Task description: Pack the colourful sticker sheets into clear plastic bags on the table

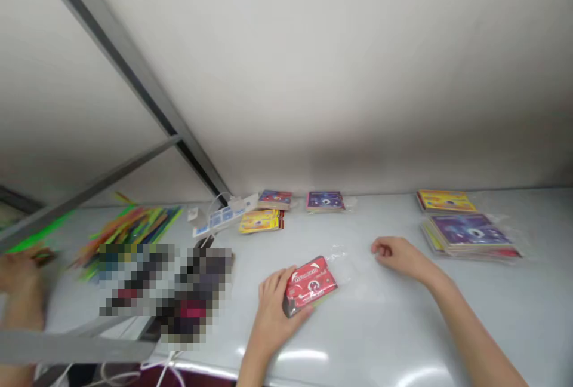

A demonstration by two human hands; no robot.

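In the head view, my left hand (278, 309) grips a red pack of cards (312, 282) in a clear plastic sleeve, thumb along its near edge and fingers on its far left side. The sleeve's loose transparent end (342, 255) sticks out to the right. My right hand (396, 255) hovers or rests a short way to the right of the pack, its fingers curled in; whether anything small sits between the fingertips cannot be made out.
At the back stand card stacks: red-blue (274, 199), yellow (259, 221) and purple (325, 201). On the right lie a yellow stack (446, 200) and a bagged purple stack (474, 232). A power strip (226, 215), colourful strips (134, 229) and another person's hand (20, 270) are left.
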